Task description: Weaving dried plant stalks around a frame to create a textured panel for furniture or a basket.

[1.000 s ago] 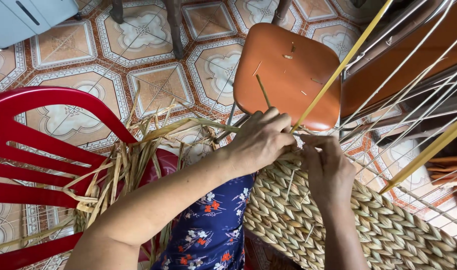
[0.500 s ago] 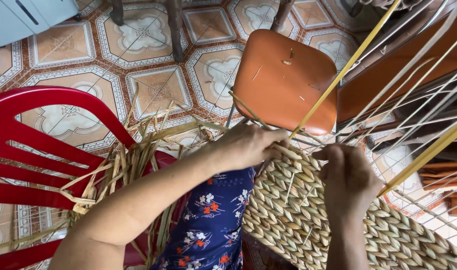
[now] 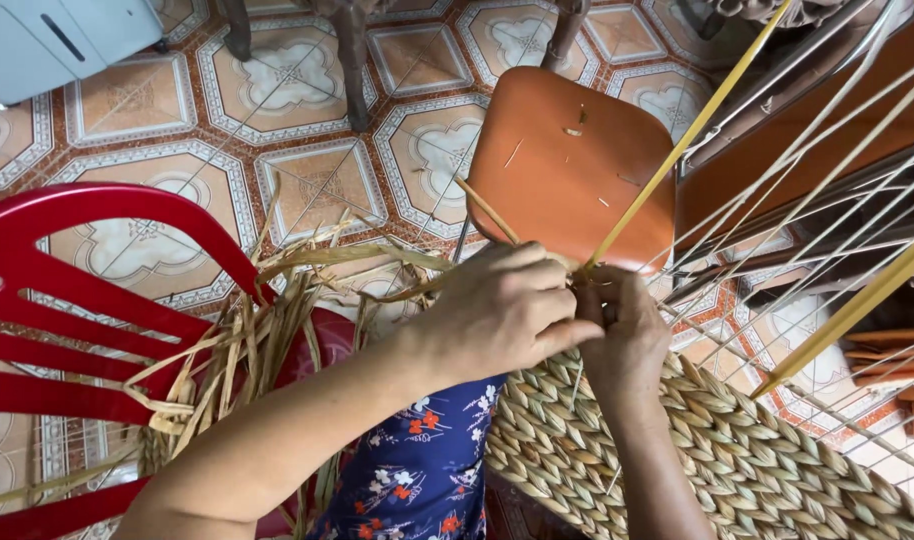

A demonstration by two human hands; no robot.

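A woven straw piece with a braided pattern lies on my lap at the lower right. My left hand and my right hand meet at its top edge, fingers pinched on dry straw strands there. Thin white and yellow upright ribs fan out from the weave toward the upper right. Both hands touch each other; the fingertips are partly hidden.
A red plastic chair at the left holds a bundle of loose dry straw. An orange-brown stool seat stands just beyond my hands. Patterned floor tiles, a pale blue box top left, wooden furniture at right.
My hands have come together at the weave's top edge; the right hand moved left and up to meet the left. A straw strand now sticks up behind the left hand.
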